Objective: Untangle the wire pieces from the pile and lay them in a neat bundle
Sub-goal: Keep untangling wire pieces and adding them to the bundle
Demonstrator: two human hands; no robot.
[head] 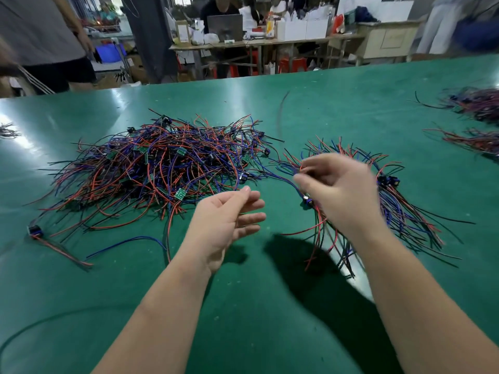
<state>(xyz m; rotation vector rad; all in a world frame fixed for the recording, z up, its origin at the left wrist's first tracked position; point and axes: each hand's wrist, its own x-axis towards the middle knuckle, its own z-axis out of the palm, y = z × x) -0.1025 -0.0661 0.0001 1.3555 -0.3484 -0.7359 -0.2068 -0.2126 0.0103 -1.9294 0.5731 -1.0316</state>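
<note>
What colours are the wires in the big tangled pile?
The pile is red, blue and black; head view.

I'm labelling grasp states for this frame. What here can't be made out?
Head view:
right hand: motion blur; whether its fingers pinch a wire is unclear.
bundle: middle hidden behind the right hand.
far wire heaps: blurred, cut off by the right edge.

A green table (243, 319) carries a tangled wire pile (151, 168), a neater bundle (402, 211) (to its right) and a stray piece (54, 242).
</note>
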